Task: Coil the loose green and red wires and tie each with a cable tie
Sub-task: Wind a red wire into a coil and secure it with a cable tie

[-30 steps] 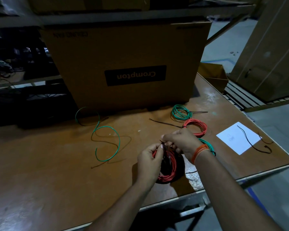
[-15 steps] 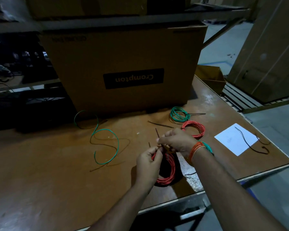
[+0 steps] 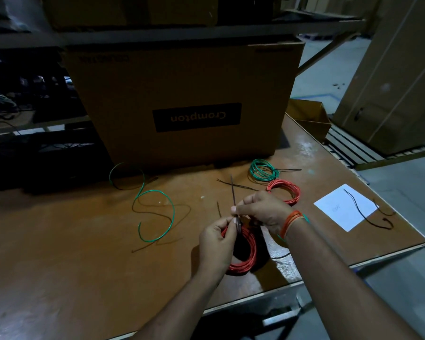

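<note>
My left hand [image 3: 215, 244] grips a coil of red wire [image 3: 245, 258] at its top, just above the table's front edge. My right hand [image 3: 260, 209] pinches a black cable tie [image 3: 233, 190] whose tail sticks straight up from the coil. A loose green wire [image 3: 157, 207] snakes across the table to the left. Behind my right hand lie a tied green coil [image 3: 263, 170] and a tied red coil [image 3: 286, 190]. Part of another green coil [image 3: 281, 238] shows under my right wrist.
A big cardboard box [image 3: 182, 101] stands at the back of the brown table [image 3: 71, 241]. Spare black ties [image 3: 236, 184] lie near the coils; more ties [image 3: 363, 209] rest on a white paper [image 3: 339, 209] at the right edge. A small open carton [image 3: 309, 116] sits behind.
The cable tie's tail has come up out of the coil and now stands much longer above my hands; my right hand has shifted up along it. The coil stays in my left hand.
</note>
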`<state>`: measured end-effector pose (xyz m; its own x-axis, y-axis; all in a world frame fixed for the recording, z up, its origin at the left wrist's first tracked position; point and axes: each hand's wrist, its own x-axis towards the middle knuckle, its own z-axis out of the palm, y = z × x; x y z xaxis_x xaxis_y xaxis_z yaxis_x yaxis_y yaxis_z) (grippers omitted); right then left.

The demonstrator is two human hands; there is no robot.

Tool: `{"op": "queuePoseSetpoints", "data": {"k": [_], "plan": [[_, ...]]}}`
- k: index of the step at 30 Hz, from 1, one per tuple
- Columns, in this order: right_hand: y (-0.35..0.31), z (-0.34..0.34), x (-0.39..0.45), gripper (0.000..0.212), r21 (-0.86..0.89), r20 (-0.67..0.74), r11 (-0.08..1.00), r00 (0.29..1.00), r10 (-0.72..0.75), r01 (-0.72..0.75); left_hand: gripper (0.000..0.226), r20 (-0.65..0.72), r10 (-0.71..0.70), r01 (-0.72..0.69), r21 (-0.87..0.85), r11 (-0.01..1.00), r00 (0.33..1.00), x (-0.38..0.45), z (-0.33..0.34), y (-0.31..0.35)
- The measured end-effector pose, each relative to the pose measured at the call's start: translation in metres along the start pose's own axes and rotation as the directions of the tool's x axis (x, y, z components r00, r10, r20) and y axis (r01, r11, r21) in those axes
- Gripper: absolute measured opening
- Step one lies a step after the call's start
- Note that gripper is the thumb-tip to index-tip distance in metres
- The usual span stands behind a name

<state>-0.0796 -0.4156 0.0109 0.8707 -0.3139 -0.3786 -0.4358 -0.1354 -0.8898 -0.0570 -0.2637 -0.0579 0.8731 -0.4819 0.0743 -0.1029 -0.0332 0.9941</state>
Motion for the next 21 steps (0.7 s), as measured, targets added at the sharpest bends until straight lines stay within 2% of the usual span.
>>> {"op": "queuePoseSetpoints", "data": {"k": [2,4,6,7,9,11,13,16,19,21], "plan": [[0.003,0.003,0.0,0.019,0.021,-0.093,0.994,0.99,-0.109,0.111,0.025,-0.006,0.002,-0.002,0.009,1.0,1.0,-0.001,0.0,0.002],[0.002,0.008,0.001,0.023,-0.045,-0.283,0.965,0.923,-0.261,0.259,0.027,-0.01,0.006,-0.006,0.019,1.0,1.0,-0.002,0.0,0.005],[0.0,0.008,0.002,0.027,-0.077,-0.359,0.948,0.879,-0.315,0.308,0.028,-0.006,0.005,-0.005,0.025,1.0,1.0,-0.002,0.0,0.007],[0.0,0.007,0.002,0.026,-0.054,-0.326,0.957,0.9,-0.287,0.286,0.028,-0.001,0.003,-0.003,0.027,1.0,1.0,-0.003,0.0,0.008],[0.001,0.003,-0.001,0.016,0.03,-0.139,0.985,0.976,-0.166,0.171,0.027,0.005,0.011,-0.011,0.026,1.0,1.0,-0.004,-0.002,0.007],[0.005,0.001,-0.004,0.01,0.099,0.011,0.989,0.994,-0.107,0.106,0.027,0.011,0.012,-0.013,0.026,1.0,1.0,-0.004,-0.002,0.007],[0.007,0.002,-0.003,0.014,0.069,-0.056,0.984,0.985,-0.161,0.165,0.026,0.01,-0.007,0.007,0.029,1.0,1.0,-0.003,-0.002,0.008],[0.007,0.009,0.001,0.021,-0.105,-0.217,0.957,0.933,-0.287,0.269,0.026,-0.001,-0.056,0.056,0.0,0.998,0.998,-0.002,-0.003,0.008],[0.014,0.014,0.004,0.019,-0.124,-0.206,0.944,0.922,-0.327,0.306,0.037,0.013,-0.1,0.101,-0.085,0.991,0.995,-0.002,-0.006,0.009],[0.015,0.013,0.003,0.018,-0.078,-0.188,0.947,0.928,-0.322,0.312,0.044,0.028,-0.058,0.06,-0.052,0.997,0.998,-0.002,-0.006,0.013]]}}
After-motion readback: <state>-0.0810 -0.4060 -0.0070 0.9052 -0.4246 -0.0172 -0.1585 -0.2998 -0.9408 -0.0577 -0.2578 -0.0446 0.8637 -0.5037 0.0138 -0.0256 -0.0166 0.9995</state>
